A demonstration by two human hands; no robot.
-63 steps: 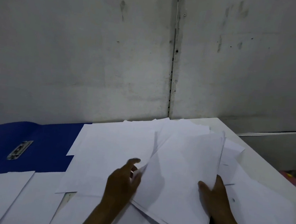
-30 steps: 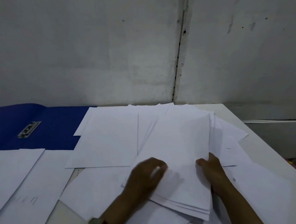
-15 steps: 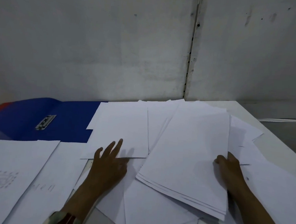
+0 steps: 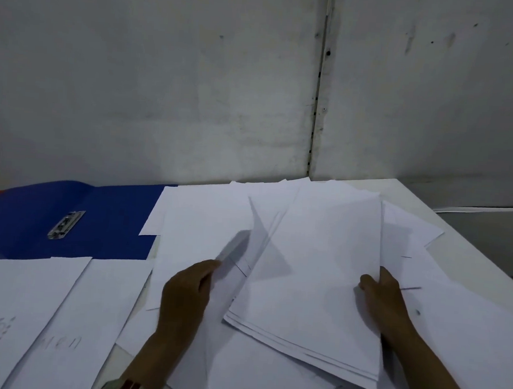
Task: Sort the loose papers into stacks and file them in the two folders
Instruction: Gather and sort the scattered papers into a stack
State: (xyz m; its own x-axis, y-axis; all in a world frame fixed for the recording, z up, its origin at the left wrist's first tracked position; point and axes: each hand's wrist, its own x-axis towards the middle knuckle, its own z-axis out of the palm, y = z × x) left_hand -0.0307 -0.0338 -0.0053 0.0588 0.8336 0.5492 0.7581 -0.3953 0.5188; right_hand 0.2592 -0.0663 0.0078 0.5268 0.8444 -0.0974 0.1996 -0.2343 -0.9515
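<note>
White table (image 4: 458, 239) set against a scuffed grey wall (image 4: 166, 81) carries scattered loose papers (image 4: 204, 221) and an open blue folder (image 4: 102, 214), while the right hand (image 4: 386, 300) grips a stack (image 4: 315, 283) and the left hand (image 4: 188, 289) pinches one sheet (image 4: 236, 247).

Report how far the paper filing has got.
Done: a partial stack is gathered. In hand: the right hand steadies that stack's edge while the left hand lifts a single sheet beside it. Left: loose papers cover the table, and the open blue folder holds none.
</note>
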